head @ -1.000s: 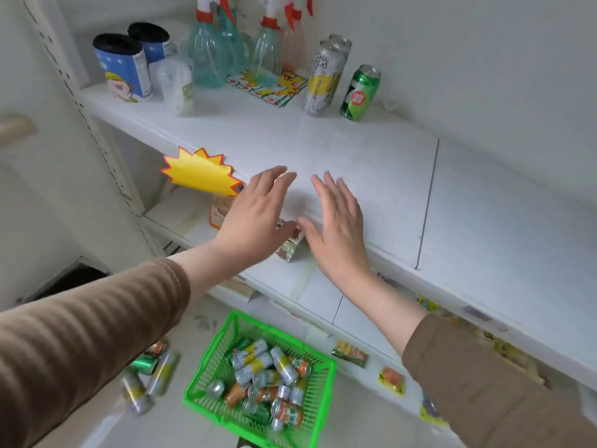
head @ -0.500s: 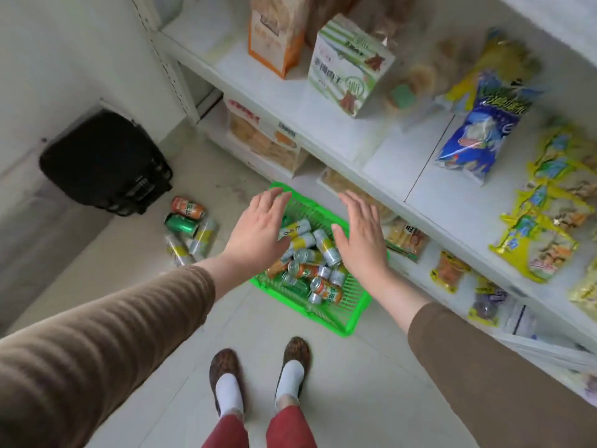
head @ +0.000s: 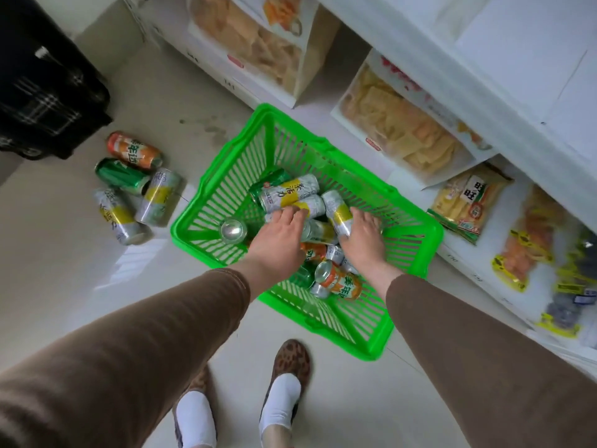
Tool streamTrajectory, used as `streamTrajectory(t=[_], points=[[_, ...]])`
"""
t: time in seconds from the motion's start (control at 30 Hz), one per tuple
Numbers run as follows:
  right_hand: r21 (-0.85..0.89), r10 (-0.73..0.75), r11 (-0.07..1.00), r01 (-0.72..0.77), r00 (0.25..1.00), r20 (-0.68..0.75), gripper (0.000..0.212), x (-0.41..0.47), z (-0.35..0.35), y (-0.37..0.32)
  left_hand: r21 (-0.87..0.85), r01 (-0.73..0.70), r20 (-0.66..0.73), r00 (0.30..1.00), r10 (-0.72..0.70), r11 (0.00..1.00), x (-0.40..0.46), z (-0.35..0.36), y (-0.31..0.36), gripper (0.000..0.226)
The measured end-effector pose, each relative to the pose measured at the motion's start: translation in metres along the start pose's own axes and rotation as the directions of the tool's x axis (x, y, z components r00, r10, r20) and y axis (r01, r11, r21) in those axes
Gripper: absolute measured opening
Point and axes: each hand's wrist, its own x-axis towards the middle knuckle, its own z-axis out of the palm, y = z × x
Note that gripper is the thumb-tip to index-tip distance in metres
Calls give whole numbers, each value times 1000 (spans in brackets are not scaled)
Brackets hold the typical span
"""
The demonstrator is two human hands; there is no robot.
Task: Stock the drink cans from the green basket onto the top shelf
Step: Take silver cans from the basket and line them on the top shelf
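The left hand (head: 281, 236) lies palm down on the pile of drink cans inside the green plastic lattice basket (head: 206, 218), and its fingers curl over a silver and yellow can (head: 308, 205); if the fingers already close around this can, I cannot tell, because the hand covers the contact. The right hand (head: 363, 237) is also palm down in the basket, with its fingers bent around the side of another silver can with a yellow band (head: 336, 211), which lies tilted; a firm hold is not clear from this view. Both arms wear brown long sleeves (head: 145, 334).

The basket stands on the pale tiled floor (head: 64, 270), just in front of the lowest white shelf (head: 517, 76). Inside it lie several cans on their sides: silver and yellow ones at the top, orange ones (head: 339, 281) nearer to the person, and one can standing upright with its shiny lid (head: 233, 229) up, at the left wall.

Four more cans lie on the floor to the left of the basket: one orange (head: 134, 150), one green (head: 121, 175) and two silver and yellow (head: 160, 197). Snack bags (head: 465, 205) fill the lower shelves on the right. A black bag (head: 42, 82) sits in the upper left corner. Two feet in white socks and patterned slippers (head: 287, 360) stand below the basket.
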Motion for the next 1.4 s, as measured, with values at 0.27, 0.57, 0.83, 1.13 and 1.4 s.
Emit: streamTrajectory(t=[0.27,0.57,0.83,1.13,1.4], points=[[-141,132,981,-131,991,-4,73,53,51,5,-21,-3,22,1000,4,1000,32,38,-18,82],[334,221,918,-214,975,17,71,-29,-26,-25,-35,32,19,999,-31,999,-23,-46,3,81],[673,22,738,46,995,-93,68,-175,-239,-122,-64,-27,-147,989,18,998,-107,-254,77,81],[431,-96,868,246,935,-340,52,-315,-504,-206,21,-247,-427,874,232,969,-200,-474,169,75],[220,-89,941,256,817,-570,61,-323,-686,-211,0,-261,-664,722,195,965,-175,-591,258,41]])
